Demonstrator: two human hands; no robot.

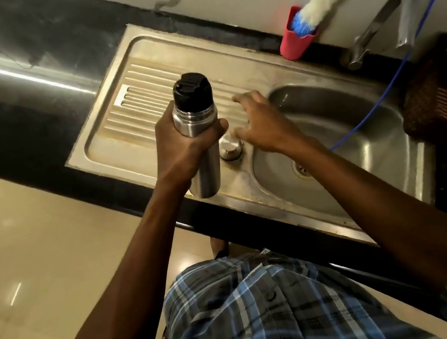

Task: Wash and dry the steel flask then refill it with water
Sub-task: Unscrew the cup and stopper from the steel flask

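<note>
My left hand grips the steel flask round its middle and holds it upright above the sink's draining board. A black inner stopper closes the flask's top. The steel outer cap stands on the board just right of the flask. My right hand hovers over that cap with its fingers spread, holding nothing. The sink basin lies to the right, with the tap above it.
A red cup holding a blue and white bottle brush stands behind the basin by the wall. A blue cord hangs across the basin. A dark basket sits at the right. Black counter extends left.
</note>
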